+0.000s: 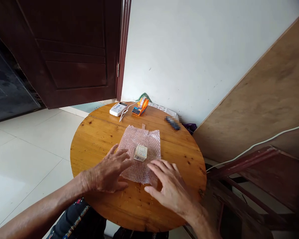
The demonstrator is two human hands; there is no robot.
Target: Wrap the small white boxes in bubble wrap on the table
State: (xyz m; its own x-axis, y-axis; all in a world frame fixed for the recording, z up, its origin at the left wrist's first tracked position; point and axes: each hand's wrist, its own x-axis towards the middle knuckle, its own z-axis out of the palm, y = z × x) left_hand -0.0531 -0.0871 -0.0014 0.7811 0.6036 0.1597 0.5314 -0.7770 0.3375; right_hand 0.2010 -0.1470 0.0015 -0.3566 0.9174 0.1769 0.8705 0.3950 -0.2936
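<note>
Head view: a small box [141, 153] is seated on bubble wrap [128, 141], laid flat on the counter [97, 142]. Left hand [114, 169] and right hand [168, 184] are held empty, fingers loosely spread. Box probably best steadied while a wrap edge is lifted. Fingertip contact with wrap cannot be told; side edges partly covered; dark object [172, 123] pixelated.

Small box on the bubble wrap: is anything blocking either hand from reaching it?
Nothing visible is. The box sits on top of the bubble wrap, between the left hand and right hand; the tape dispenser stands beyond the wrap's far edge.
</note>
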